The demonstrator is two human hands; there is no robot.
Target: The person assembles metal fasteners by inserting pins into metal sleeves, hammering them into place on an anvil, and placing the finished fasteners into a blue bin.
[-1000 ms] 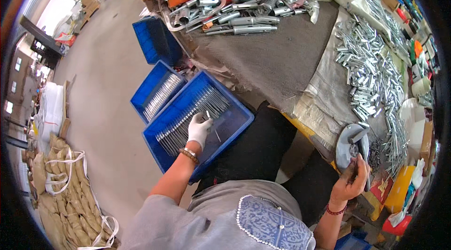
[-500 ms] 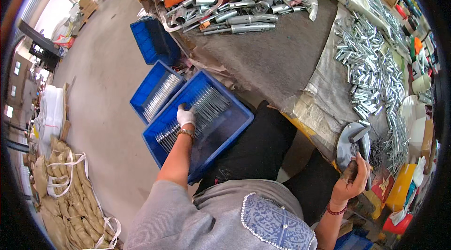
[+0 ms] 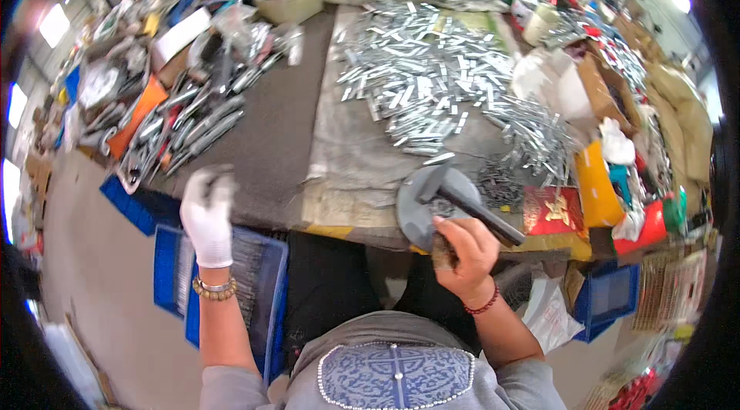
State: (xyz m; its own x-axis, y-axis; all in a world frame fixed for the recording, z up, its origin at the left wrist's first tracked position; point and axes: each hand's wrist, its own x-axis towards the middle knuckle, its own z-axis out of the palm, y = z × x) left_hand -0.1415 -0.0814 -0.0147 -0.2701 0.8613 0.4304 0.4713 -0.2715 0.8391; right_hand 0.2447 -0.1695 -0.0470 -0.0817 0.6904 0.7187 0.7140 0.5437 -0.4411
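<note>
My left hand point(image 3: 206, 221), in a white glove, is raised over the table's left front edge. Its fingertips are blurred, but a gap shows between the fingers and I see nothing in them. Below it is a blue bin point(image 3: 279, 287) holding rows of thin metal rods point(image 3: 248, 271). My bare right hand point(image 3: 469, 256) is at the front edge of a round metal plate point(image 3: 416, 213), fingers pinched together, with a dark patch by the thumb. What they hold, if anything, is hidden. A hammer point(image 3: 470, 210) lies across the plate, its dark handle just beyond my fingers.
Short shiny metal tubes point(image 3: 432, 78) are heaped on a sheet, with thin rods point(image 3: 539, 140) and dark small pieces point(image 3: 501, 183) nearby. Larger metal parts point(image 3: 204, 129) pile up at left. A red booklet point(image 3: 553, 210) and a yellow container point(image 3: 600, 186) are at right.
My left hand has left the rods in the blue bin and risen toward the table. The view has swung right; my right hand remains by the plate and hammer.
</note>
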